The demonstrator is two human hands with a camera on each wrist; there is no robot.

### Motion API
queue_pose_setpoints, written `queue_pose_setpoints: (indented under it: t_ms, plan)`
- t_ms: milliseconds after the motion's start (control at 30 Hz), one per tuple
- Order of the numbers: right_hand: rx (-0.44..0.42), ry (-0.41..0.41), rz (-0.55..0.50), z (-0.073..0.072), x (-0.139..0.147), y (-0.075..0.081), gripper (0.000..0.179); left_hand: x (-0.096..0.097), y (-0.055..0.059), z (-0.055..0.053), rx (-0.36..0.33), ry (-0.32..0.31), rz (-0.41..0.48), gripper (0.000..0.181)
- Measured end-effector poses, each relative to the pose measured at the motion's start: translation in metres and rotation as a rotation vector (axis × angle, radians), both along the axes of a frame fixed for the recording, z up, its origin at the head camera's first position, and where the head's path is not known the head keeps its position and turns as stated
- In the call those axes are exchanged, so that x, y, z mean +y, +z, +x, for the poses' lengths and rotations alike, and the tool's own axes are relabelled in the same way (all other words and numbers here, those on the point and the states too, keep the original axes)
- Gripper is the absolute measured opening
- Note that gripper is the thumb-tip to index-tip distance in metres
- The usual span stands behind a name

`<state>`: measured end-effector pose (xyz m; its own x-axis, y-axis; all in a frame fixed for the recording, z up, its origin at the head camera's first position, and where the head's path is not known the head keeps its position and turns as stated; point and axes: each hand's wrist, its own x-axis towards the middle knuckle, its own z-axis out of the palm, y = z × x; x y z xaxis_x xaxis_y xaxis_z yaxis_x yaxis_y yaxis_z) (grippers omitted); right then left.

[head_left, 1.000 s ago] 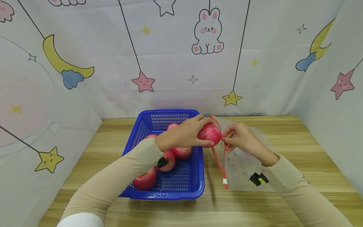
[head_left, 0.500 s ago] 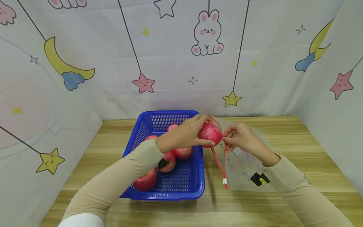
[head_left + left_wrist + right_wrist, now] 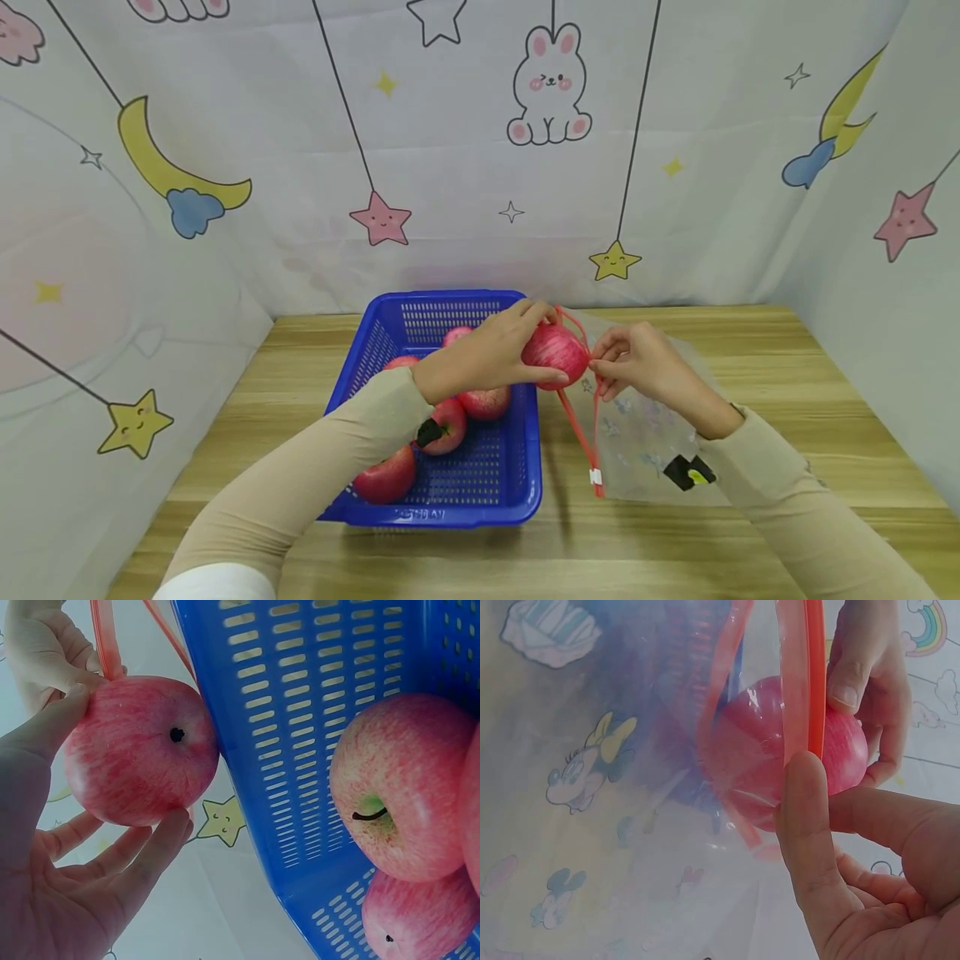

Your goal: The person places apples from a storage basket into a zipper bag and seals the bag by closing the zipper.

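My left hand (image 3: 487,350) grips a red apple (image 3: 557,357) between thumb and fingers, just past the basket's right rim. In the left wrist view that apple (image 3: 142,750) shows its dark blossom end. My right hand (image 3: 637,367) pinches the red zip edge of a clear slider bag (image 3: 645,433) between thumb and index finger. Seen from the right wrist, the apple (image 3: 757,742) sits at the bag's mouth, partly behind the clear film. A white slider (image 3: 596,477) is at the near end of the red zip (image 3: 577,425).
A blue plastic basket (image 3: 531,467) with slotted walls stands on the wooden table (image 3: 795,367). Several red apples lie in it, one near the front left (image 3: 386,477). Cartoon-printed cloth (image 3: 465,150) hangs behind and at both sides.
Almost nothing differs. Both hands keep their holds, and the apple and the pinched bag edge have shifted only very slightly to the right.
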<state>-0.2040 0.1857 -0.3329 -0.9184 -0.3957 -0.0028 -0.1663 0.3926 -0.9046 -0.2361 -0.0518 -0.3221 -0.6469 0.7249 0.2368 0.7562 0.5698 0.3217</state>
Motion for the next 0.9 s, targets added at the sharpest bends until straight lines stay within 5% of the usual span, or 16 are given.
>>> queue_pose_setpoints:
  t_ms: [367,900]
  plan:
    - [-0.020,-0.014,0.001,-0.0003,0.0013,0.0029,0.013,-0.0039,-0.0017,-0.0013,-0.027,-0.071,0.039,0.044]
    - [0.025,-0.047,-0.007,-0.0048,0.0083,0.0027,0.010,-0.0088,0.0005,-0.0016,-0.006,-0.081,0.023,0.031]
